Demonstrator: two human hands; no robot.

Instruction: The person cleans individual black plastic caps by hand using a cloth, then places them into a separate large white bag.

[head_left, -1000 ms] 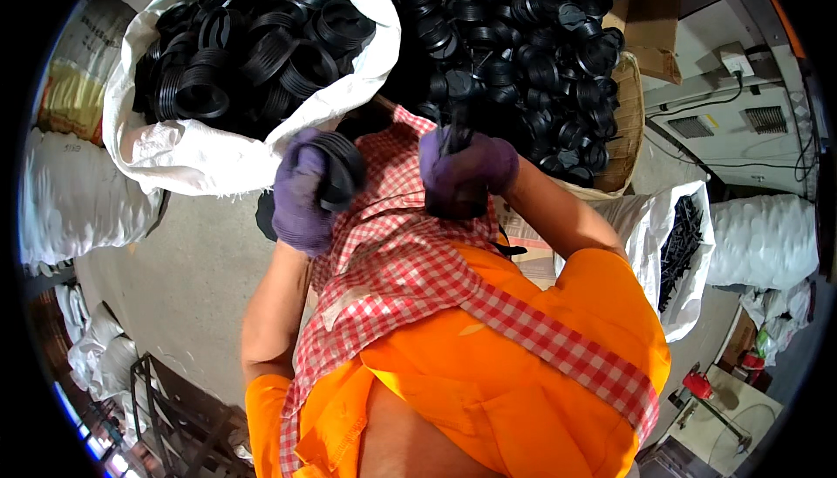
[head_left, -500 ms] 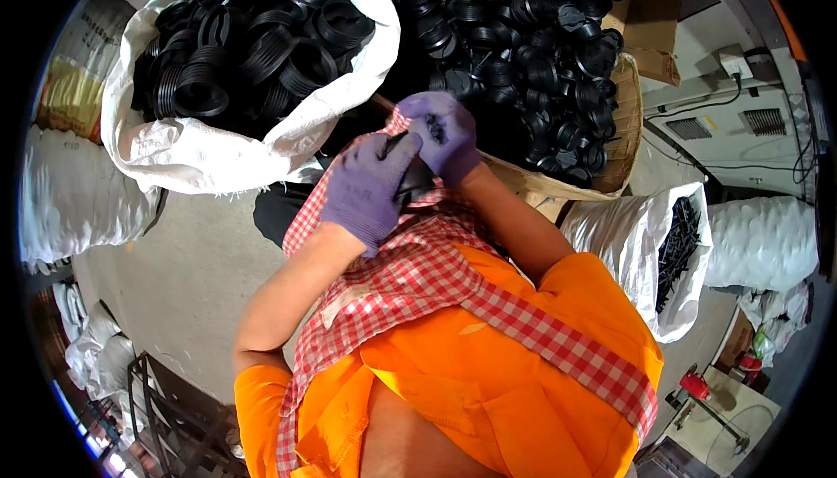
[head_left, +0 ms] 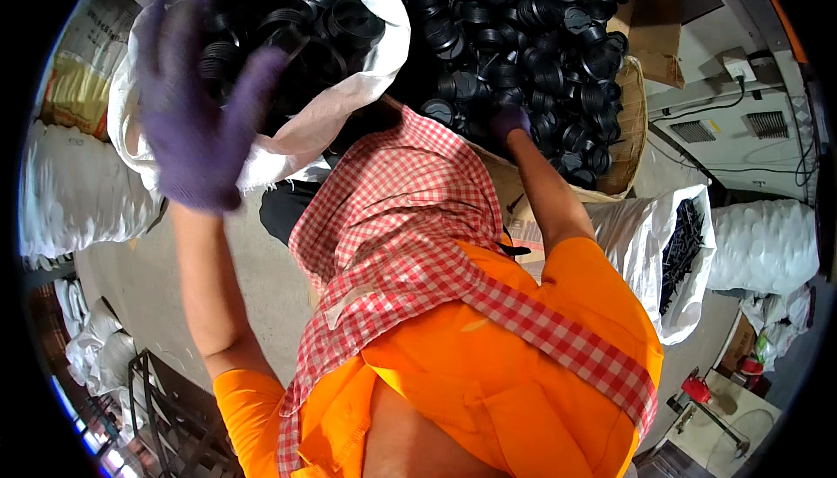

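Note:
My left hand (head_left: pixel 196 112), in a purple glove and blurred by motion, is raised over the left side of a white woven sack (head_left: pixel 392 42). Its fingers and thumb are spread, with nothing held. Black threaded plastic caps (head_left: pixel 353 25) fill the sack; my hand hides some of them. Farther right, my gloved right hand (head_left: pixel 511 121) reaches into the near edge of a big heap of similar black caps (head_left: pixel 540 51). Caps and shadow hide its fingers, so what they grip does not show. A wide tan container (head_left: pixel 635 129) holds the heap.
To the right lies an open white sack (head_left: pixel 623 225) of thin black pieces (head_left: pixel 682 247), beside another full white sack (head_left: pixel 763 243). White sacks (head_left: pixel 83 190) stand at the left edge. A dark metal frame (head_left: pixel 161 400) is at lower left, a cardboard box (head_left: pixel 654 51) behind the heap.
My hands were together over the apron, around a black cap. Now they are apart: the left has swung to the sack and opened, the right has gone into the heap.

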